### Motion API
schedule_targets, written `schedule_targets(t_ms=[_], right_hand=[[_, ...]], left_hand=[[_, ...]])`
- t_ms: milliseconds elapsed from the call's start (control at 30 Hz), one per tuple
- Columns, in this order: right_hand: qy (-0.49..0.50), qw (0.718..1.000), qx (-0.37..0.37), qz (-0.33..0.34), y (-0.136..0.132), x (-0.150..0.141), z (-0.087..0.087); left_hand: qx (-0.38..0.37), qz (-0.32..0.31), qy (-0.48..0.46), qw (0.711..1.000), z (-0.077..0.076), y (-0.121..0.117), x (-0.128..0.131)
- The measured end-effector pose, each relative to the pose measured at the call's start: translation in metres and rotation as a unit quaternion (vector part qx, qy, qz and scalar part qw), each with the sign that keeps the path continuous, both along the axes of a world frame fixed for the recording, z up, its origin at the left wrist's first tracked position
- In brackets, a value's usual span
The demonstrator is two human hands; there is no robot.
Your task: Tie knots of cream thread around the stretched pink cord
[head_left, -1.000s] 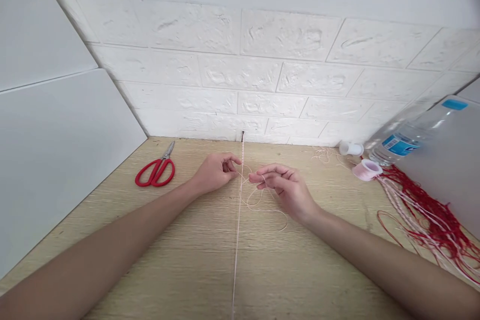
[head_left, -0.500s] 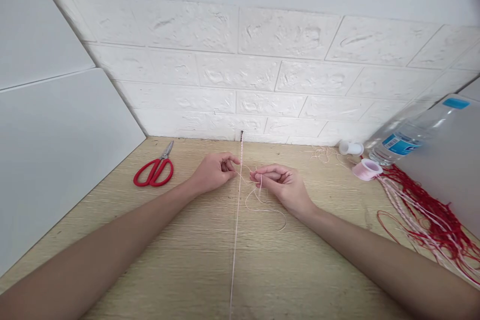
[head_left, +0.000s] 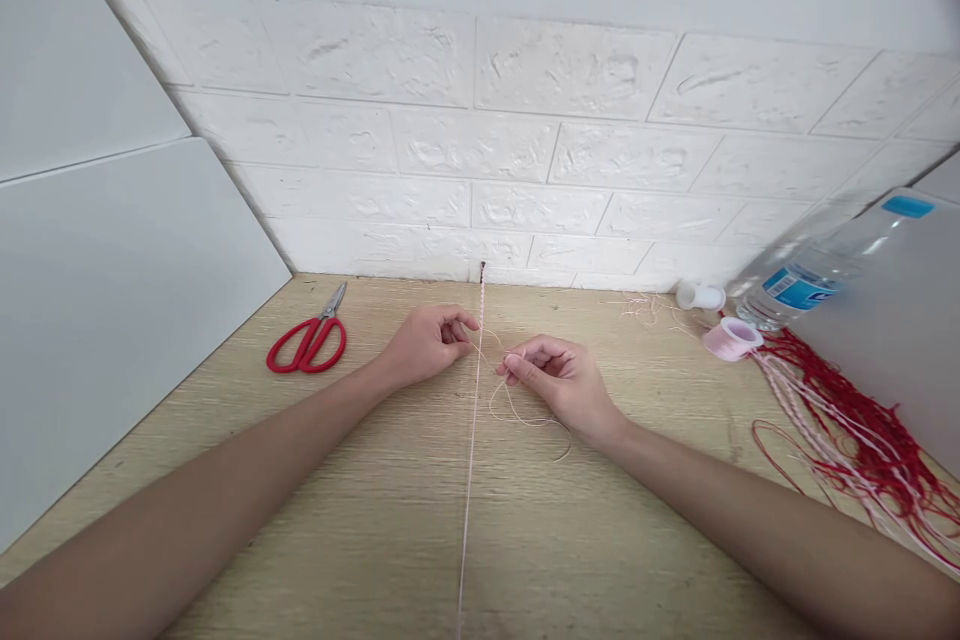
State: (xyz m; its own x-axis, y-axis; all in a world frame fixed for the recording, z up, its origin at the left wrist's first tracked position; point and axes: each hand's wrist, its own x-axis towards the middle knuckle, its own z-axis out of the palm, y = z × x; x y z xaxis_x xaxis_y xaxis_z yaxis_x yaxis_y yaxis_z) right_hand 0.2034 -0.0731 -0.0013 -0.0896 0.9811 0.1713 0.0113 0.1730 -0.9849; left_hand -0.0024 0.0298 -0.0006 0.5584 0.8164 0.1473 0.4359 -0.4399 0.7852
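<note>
A pale pink cord [head_left: 471, 460] runs taut from a dark fixing point [head_left: 483, 266] at the foot of the wall toward me. Its upper stretch [head_left: 481, 302] looks knotted or braided. My left hand [head_left: 431, 348] is closed in a pinch at the cord's left side, just below that stretch, with a thin thread at its fingertips. To the right of the cord, my right hand [head_left: 562, 382] pinches the thin pale thread [head_left: 486, 357] between thumb and fingers. The thread's loose tail [head_left: 529, 422] curls below this hand on the table.
Red-handled scissors [head_left: 309, 344] lie at left. On the right are a white spool [head_left: 700, 296], a pink spool [head_left: 732, 339], a water bottle [head_left: 806, 285] and a heap of red cords [head_left: 862, 420] with pink ones. A white brick-pattern wall [head_left: 517, 150] closes off the back.
My right hand's fingers have closed further over the thread and dropped slightly. The pale loop that hung over its fingers no longer shows. My left hand has stayed put.
</note>
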Motion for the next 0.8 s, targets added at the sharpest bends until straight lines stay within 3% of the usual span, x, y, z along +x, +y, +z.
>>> schedule_targets(t_ms=[133, 267, 400, 800], right_hand=[[-0.02, 0.999, -0.032, 0.015, -0.003, -0.001, -0.002], [-0.128, 0.991, 0.021, 0.018, -0.007, -0.003, 0.0], [-0.212, 0.975, 0.066, 0.017, -0.01, -0.005, 0.002], [-0.394, 0.915, 0.089, 0.017, -0.012, -0.005, -0.003]], left_hand=[[0.004, 0.001, 0.003, 1.0, -0.001, 0.001, 0.0], [0.009, 0.004, 0.009, 1.0, -0.001, 0.001, 0.0], [0.011, 0.005, 0.015, 1.0, -0.002, 0.002, 0.0], [0.013, 0.012, 0.02, 1.0, -0.002, 0.001, 0.0]])
